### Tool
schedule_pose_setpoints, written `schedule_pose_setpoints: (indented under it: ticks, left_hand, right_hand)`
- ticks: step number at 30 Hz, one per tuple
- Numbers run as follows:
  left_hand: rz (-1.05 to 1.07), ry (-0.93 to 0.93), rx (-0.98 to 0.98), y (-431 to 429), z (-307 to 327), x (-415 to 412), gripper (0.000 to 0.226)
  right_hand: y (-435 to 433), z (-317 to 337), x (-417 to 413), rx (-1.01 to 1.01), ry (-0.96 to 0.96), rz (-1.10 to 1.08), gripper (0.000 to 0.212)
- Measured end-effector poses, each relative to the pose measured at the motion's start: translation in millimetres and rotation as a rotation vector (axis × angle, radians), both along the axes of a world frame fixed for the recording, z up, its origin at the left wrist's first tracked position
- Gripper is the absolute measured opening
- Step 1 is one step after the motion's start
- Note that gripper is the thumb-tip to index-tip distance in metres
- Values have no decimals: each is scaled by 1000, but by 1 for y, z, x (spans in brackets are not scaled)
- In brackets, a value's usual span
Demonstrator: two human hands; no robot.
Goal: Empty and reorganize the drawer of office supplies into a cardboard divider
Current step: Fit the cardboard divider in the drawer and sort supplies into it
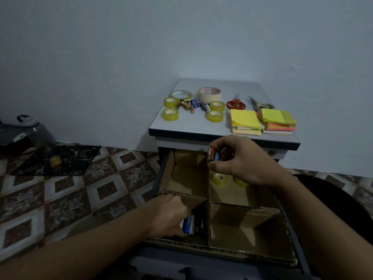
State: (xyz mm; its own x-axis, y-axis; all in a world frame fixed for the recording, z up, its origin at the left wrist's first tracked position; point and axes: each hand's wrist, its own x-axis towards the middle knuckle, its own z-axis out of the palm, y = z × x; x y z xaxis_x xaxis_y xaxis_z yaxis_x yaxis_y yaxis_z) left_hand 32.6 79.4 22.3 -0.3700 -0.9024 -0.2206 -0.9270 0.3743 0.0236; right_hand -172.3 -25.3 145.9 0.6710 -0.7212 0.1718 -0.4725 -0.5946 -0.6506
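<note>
An open drawer holds a cardboard divider (pixel 209 190) with four compartments. My left hand (pixel 169 215) reaches into the near left compartment and grips batteries (pixel 189 224) there. Over the far compartments my right hand (pixel 238 160) pinches a few upright batteries (pixel 214 155), orange and blue. Two clear tape rolls (pixel 219 178) lie in the far right compartment, partly hidden by that hand. The far left and near right compartments look bare. More batteries (pixel 191 105) lie loose on the cabinet top (pixel 191 126).
On the cabinet top are several tape rolls (pixel 170 114), a masking tape roll (pixel 209 93), red scissors (pixel 235 103), grey scissors (pixel 260 104) and two sticky-note stacks (pixel 245 122). A water bottle (pixel 38 134) and dark cloth lie on the patterned floor at left.
</note>
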Motion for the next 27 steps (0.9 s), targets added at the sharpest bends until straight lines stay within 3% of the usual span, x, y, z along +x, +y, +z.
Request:
schedule_pose_setpoints:
  ticks: [5, 12, 17, 19, 24, 27]
  left_hand:
    - [96, 185, -21, -2, 25, 13, 30]
    - [364, 471, -331, 5, 58, 65, 13]
    - [580, 507, -351, 4, 50, 93, 10]
    - [620, 517, -333, 4, 44, 98, 11]
    - [605, 526, -279, 7, 34, 100, 13]
    - [573, 513, -286, 8, 33, 99, 13]
  right_hand:
    - [5, -7, -2, 15, 36, -5, 49]
    - [32, -29, 7, 54, 141, 39, 54]
    - [65, -55, 33, 154, 212, 155, 52]
    - [76, -67, 47, 96, 268, 191, 47]
    - [81, -94, 77, -24, 486, 196, 25]
    - [81, -102, 87, -47, 585, 181, 22]
